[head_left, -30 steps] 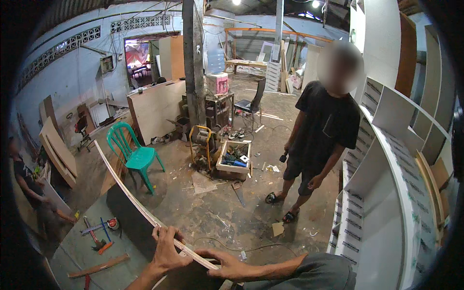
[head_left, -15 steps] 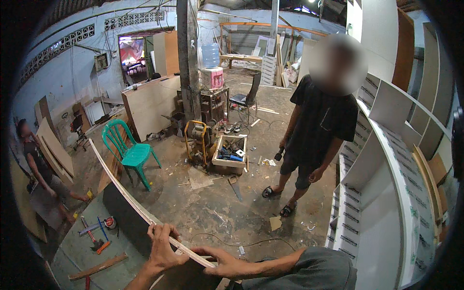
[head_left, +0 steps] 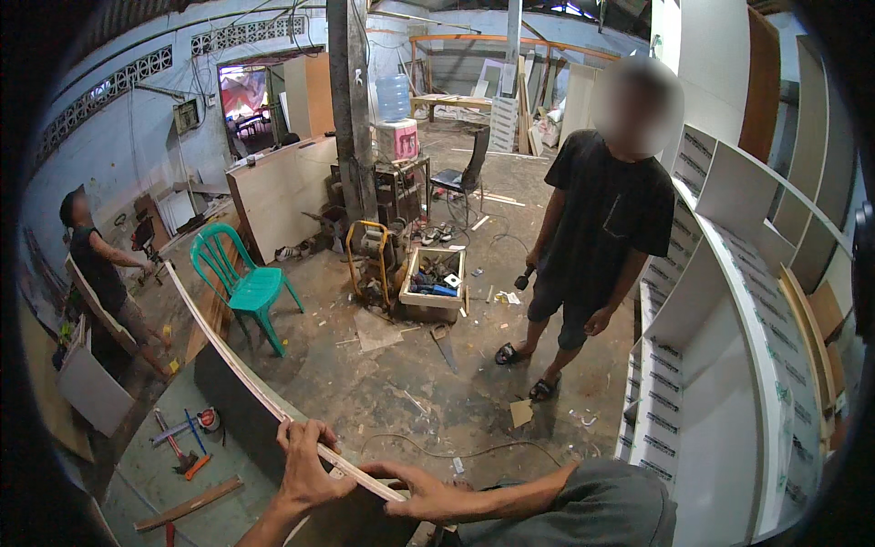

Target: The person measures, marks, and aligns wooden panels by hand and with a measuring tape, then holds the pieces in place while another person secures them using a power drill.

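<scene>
A long, thin, pale wooden strip runs from the far left toward me, its curve at least partly from the lens. My left hand is closed round it, fingers over the top and thumb on the near side. Close to its near end, my right hand pinches the strip between thumb and fingers. Whether the strip is loose or the edge of a larger board, I cannot tell. Beneath it lies a grey-green work surface with a dark area beside the strip. A hammer rests there near a thin blue rod.
A small tub and a wood offcut share the surface. Ahead stand a green plastic chair, a tool box and a person in black. White shelving fills the right. Another person is at far left.
Both hands keep their grip on the strip, which has hardly moved. At far left the other person has straightened up, one arm stretched forward. The view has shifted slightly.
</scene>
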The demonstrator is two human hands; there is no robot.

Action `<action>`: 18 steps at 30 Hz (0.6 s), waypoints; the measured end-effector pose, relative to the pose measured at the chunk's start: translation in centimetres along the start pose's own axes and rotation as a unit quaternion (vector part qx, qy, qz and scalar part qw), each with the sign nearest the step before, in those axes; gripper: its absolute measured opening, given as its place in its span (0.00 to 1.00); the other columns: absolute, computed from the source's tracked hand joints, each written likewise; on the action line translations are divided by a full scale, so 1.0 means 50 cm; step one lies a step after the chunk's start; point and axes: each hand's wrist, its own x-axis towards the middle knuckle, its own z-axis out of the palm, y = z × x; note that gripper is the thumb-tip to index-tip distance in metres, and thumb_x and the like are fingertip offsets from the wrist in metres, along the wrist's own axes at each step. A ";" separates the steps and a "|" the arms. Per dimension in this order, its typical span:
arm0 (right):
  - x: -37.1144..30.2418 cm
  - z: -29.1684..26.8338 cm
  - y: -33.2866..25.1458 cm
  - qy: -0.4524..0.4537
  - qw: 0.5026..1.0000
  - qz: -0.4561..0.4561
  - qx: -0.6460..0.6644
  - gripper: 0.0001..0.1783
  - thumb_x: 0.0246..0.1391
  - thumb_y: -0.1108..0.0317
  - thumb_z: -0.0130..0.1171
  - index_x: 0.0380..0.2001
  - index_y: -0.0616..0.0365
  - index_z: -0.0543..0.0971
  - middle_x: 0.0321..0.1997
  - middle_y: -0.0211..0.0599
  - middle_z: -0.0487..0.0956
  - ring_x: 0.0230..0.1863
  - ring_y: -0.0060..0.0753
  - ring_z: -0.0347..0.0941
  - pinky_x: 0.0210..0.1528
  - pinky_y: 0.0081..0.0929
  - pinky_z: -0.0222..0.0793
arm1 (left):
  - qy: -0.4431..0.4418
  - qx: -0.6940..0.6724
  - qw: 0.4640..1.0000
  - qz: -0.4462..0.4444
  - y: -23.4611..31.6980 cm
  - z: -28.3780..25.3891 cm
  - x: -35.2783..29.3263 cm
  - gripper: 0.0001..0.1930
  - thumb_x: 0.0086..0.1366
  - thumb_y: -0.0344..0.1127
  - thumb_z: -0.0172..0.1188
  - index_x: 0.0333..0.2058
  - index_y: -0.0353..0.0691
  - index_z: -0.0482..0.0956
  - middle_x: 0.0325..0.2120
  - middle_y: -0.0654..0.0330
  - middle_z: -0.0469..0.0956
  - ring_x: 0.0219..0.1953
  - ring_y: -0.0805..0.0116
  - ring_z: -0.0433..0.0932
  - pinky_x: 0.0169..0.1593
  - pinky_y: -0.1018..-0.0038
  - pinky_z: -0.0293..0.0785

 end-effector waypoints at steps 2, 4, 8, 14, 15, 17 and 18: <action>0.000 -0.003 0.003 0.003 1.000 -0.003 0.002 0.40 0.51 0.71 0.60 0.69 0.57 0.60 0.68 0.41 0.66 0.72 0.35 0.58 0.74 0.43 0.51 | 0.000 -0.003 1.000 -0.005 0.004 0.000 0.001 0.29 0.35 0.45 0.71 0.35 0.40 0.69 0.28 0.62 0.73 0.42 0.57 0.67 0.62 0.53 0.47; 0.002 0.001 0.010 0.013 1.000 -0.012 -0.001 0.41 0.48 0.75 0.59 0.68 0.58 0.61 0.66 0.42 0.67 0.70 0.36 0.60 0.72 0.42 0.54 | -0.001 -0.004 1.000 -0.010 0.005 -0.001 0.001 0.29 0.34 0.45 0.71 0.35 0.40 0.69 0.28 0.62 0.73 0.42 0.57 0.67 0.62 0.53 0.47; -0.004 0.007 -0.002 0.024 0.999 0.011 0.023 0.40 0.47 0.78 0.58 0.67 0.58 0.62 0.65 0.42 0.69 0.69 0.36 0.62 0.71 0.40 0.57 | -0.001 0.007 1.000 0.001 0.003 0.003 0.000 0.29 0.35 0.45 0.71 0.34 0.39 0.69 0.28 0.61 0.72 0.42 0.57 0.67 0.62 0.52 0.47; -0.007 0.002 -0.002 0.014 0.999 -0.037 -0.004 0.39 0.50 0.79 0.58 0.67 0.56 0.63 0.65 0.40 0.69 0.68 0.35 0.63 0.70 0.38 0.57 | 0.023 -0.005 1.000 -0.002 0.003 0.008 -0.002 0.29 0.35 0.45 0.72 0.34 0.40 0.70 0.28 0.61 0.72 0.41 0.57 0.68 0.63 0.52 0.47; -0.005 0.002 -0.004 0.014 0.999 -0.037 -0.005 0.39 0.50 0.79 0.58 0.67 0.56 0.63 0.65 0.40 0.69 0.68 0.35 0.63 0.70 0.38 0.57 | 0.021 0.005 1.000 0.008 0.000 0.006 0.000 0.29 0.34 0.45 0.72 0.34 0.40 0.69 0.28 0.61 0.72 0.41 0.58 0.68 0.63 0.52 0.47; -0.002 0.002 -0.005 0.009 1.000 0.010 0.024 0.41 0.51 0.73 0.63 0.69 0.56 0.61 0.69 0.41 0.66 0.71 0.35 0.59 0.73 0.41 0.52 | 0.014 0.003 1.000 0.002 -0.008 0.006 -0.002 0.28 0.34 0.45 0.71 0.34 0.40 0.69 0.28 0.62 0.72 0.41 0.58 0.68 0.63 0.52 0.47; -0.003 0.001 -0.002 0.011 1.000 0.011 0.024 0.41 0.51 0.73 0.63 0.69 0.56 0.61 0.69 0.41 0.66 0.71 0.35 0.59 0.73 0.41 0.52 | 0.004 -0.001 1.000 -0.004 -0.007 0.009 -0.003 0.28 0.34 0.44 0.71 0.34 0.40 0.70 0.28 0.62 0.72 0.41 0.58 0.68 0.63 0.53 0.47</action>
